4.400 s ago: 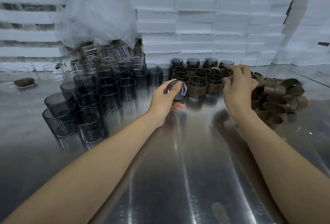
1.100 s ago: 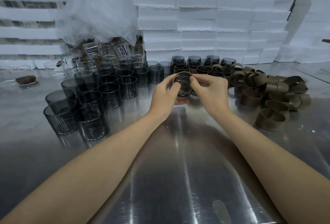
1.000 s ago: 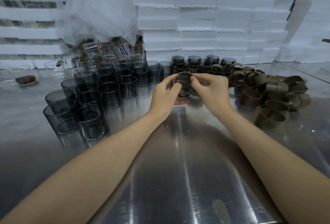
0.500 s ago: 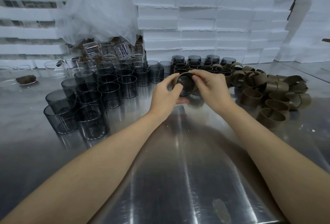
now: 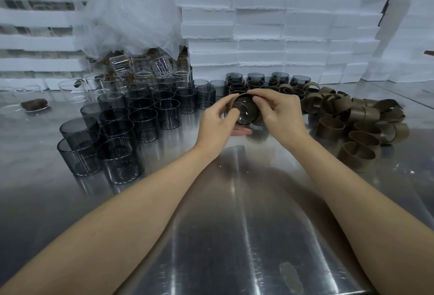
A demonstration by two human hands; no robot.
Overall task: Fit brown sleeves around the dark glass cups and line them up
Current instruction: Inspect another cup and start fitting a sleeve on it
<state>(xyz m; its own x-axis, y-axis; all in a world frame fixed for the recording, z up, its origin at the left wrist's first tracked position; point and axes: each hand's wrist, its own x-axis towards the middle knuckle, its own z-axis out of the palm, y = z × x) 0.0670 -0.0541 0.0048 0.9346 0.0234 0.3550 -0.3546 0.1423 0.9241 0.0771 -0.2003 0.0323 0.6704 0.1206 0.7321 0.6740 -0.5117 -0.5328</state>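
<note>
A dark glass cup (image 5: pixel 245 112) is held tilted above the steel table, its base toward me. My left hand (image 5: pixel 217 122) grips it from the left. My right hand (image 5: pixel 279 113) pinches a brown sleeve (image 5: pixel 242 95) that wraps the cup's far end. Bare dark cups (image 5: pixel 122 130) stand in a cluster to the left. Sleeved cups (image 5: pixel 239 88) stand in rows just behind my hands. Loose brown sleeves (image 5: pixel 352 121) lie piled on the right.
White foam blocks (image 5: pixel 270 24) are stacked along the back. A crumpled plastic sheet (image 5: pixel 131 12) hangs over clear glass beakers (image 5: pixel 141 69) at the back left. The steel table (image 5: pixel 234 224) spreads out in front of me.
Earlier my left hand held the cup alone while my right reached into the sleeve pile. Both hands then met at the cup, and the sleeve has slid further onto it.
</note>
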